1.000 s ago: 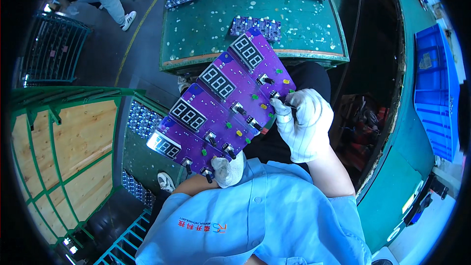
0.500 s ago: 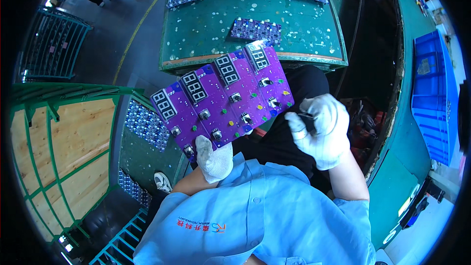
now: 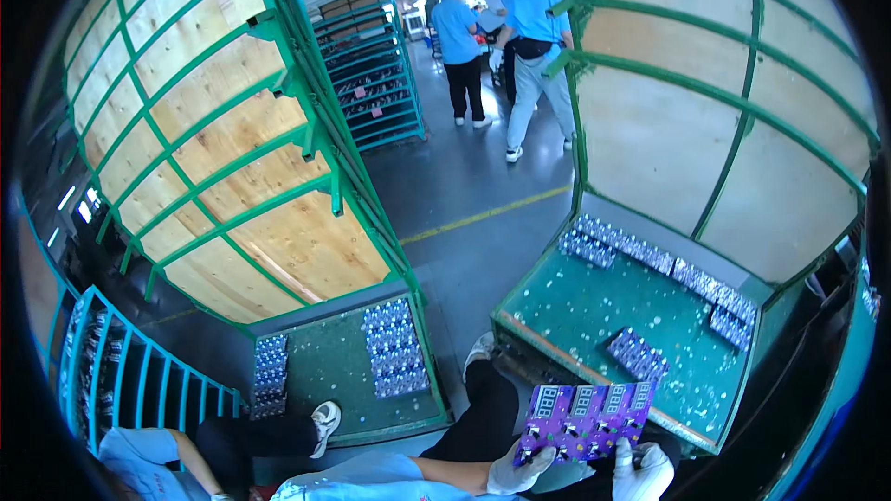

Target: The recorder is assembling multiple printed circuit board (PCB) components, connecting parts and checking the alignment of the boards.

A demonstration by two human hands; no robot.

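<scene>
Fingers of left hand [image 3: 520,473] and right hand [image 3: 643,473] pinch purple circuit panel [image 3: 587,411] at its 6 o'clock edge (light, stiff, fragile; hold edges only).

A green-topped bench [image 3: 594,315] carries rows of small purple boards [image 3: 650,255] along its far edge, with one loose stack [image 3: 637,354] nearer the front. To its left, a lower green table [image 3: 325,376] holds a large block of boards [image 3: 394,348] and a smaller pile [image 3: 270,376], both standing on the grey floor [image 3: 464,195].
</scene>
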